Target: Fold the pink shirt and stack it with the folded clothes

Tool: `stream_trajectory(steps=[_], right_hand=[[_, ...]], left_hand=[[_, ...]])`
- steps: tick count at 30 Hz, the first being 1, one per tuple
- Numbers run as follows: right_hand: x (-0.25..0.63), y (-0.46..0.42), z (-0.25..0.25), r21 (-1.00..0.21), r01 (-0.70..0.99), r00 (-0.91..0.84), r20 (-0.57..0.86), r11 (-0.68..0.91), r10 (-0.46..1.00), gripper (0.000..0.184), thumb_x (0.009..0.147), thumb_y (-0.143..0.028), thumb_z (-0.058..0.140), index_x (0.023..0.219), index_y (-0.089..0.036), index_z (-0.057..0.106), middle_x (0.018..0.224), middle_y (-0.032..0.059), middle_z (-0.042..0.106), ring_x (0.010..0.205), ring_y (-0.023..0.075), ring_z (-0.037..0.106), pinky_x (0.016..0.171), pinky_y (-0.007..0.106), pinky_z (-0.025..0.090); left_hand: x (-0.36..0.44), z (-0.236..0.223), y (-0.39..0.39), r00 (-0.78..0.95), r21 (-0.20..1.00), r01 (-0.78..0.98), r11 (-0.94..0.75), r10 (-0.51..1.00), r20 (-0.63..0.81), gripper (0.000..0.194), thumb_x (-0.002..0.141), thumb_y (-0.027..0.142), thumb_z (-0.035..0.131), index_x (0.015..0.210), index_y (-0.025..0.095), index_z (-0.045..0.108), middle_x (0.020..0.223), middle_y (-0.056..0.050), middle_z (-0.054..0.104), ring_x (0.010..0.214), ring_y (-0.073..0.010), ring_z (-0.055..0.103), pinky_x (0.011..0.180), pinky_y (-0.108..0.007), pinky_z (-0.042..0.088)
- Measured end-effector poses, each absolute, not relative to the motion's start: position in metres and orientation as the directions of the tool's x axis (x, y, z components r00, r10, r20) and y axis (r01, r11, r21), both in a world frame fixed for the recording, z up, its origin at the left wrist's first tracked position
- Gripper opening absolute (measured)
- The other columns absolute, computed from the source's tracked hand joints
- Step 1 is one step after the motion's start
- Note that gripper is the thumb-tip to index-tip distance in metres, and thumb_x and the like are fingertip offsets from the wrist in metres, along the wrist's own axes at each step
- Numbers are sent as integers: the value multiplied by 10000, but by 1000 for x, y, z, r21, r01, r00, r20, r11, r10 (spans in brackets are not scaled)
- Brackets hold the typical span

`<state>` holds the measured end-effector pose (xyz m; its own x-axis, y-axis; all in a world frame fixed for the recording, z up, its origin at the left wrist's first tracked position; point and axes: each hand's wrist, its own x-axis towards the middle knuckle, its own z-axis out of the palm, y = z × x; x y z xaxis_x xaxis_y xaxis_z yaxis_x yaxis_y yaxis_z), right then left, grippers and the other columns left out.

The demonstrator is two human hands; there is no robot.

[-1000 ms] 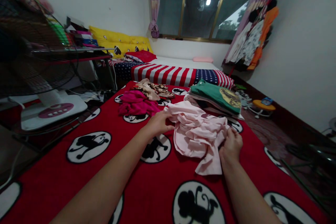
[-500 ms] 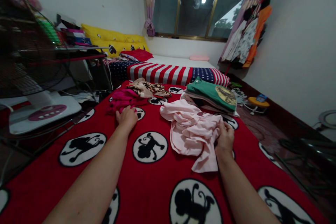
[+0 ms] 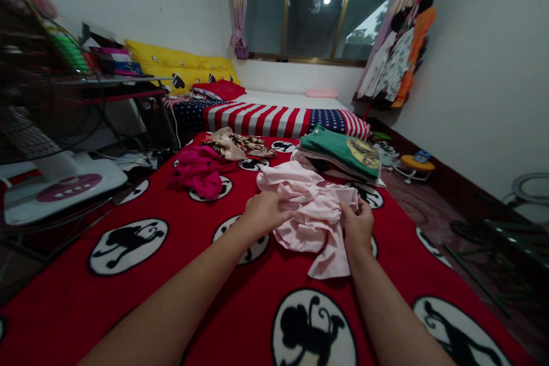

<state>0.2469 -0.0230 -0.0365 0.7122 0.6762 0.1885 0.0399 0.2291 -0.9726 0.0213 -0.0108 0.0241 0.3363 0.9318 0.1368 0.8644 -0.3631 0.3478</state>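
Note:
A crumpled pale pink garment (image 3: 306, 211), probably a shirt, lies in a loose heap on the red blanket (image 3: 240, 309). At its left edge is my left hand (image 3: 265, 214), thumb and fingers closing on the fabric, with some fingertips hidden. My right hand (image 3: 359, 223) pinches the garment's right side between thumb and fingers. Just behind it sits a folded pile of clothes topped by a green shirt (image 3: 338, 148) with a yellow print. To the left rest a bunched magenta garment (image 3: 201, 171) and a beige-and-brown patterned cloth (image 3: 235, 143).
An electric fan (image 3: 64, 177) stands at the left beside a cluttered desk (image 3: 124, 83). Behind is a bed with a striped, starred cover (image 3: 266, 120). Clothes hang (image 3: 398, 63) near the window, and a small yellow-topped stool (image 3: 417, 163) stands on the floor at right.
My left hand has left the magenta garment and moved right to the pink one. My right hand stays on the pink garment's right side. The view has shifted slightly.

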Motion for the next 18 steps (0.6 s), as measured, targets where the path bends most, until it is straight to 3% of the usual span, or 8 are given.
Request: stream_trajectory(steps=[2,5,8,11,15,18], right_hand=[[243,-25,-32,-964,-7,685,190,267,703,514,584,-335,723,1048,-142,613,962,67,668,835,205,610,758,329,477],[232,-31,-23,-949,-127,524,182,287,832,386,583,-299,738,937,-165,662,869,26,682,762,175,599,697,282,462],[218,-39,-15,-937,-288,251,127,199,960,291,590,-292,773,847,-182,693,795,-4,685,690,145,586,633,244,446],[208,-43,-12,-917,-388,72,74,97,995,306,579,-314,822,837,-192,713,783,-14,693,677,134,594,621,231,452],[215,-39,-11,-885,-455,156,30,98,987,323,561,-366,855,793,-194,711,721,-28,692,635,119,601,597,219,473],[232,-33,-11,-828,-525,322,19,195,947,326,533,-347,871,757,-200,686,702,-38,687,637,118,617,609,225,504]], left_hand=[[24,20,-16,304,293,898,-329,944,128,376,731,476,633,1020,235,654,969,-93,701,887,-308,659,681,-343,473],[20,12,-15,297,322,888,-328,944,141,427,714,384,656,1107,238,569,1092,-93,662,976,-294,639,740,-341,478],[18,3,-8,309,443,816,-371,928,208,505,694,296,657,1165,211,496,1120,-111,638,982,-287,633,739,-333,473],[15,-3,2,356,615,658,-434,899,254,449,665,219,638,1095,159,520,1014,-112,660,900,-263,641,695,-310,464],[4,9,15,374,897,357,-260,920,118,303,612,214,625,904,133,613,769,-41,654,653,-170,596,556,-242,415],[-12,28,21,253,997,35,-64,966,53,255,572,236,628,802,129,647,653,1,611,551,-108,529,508,-200,378]])
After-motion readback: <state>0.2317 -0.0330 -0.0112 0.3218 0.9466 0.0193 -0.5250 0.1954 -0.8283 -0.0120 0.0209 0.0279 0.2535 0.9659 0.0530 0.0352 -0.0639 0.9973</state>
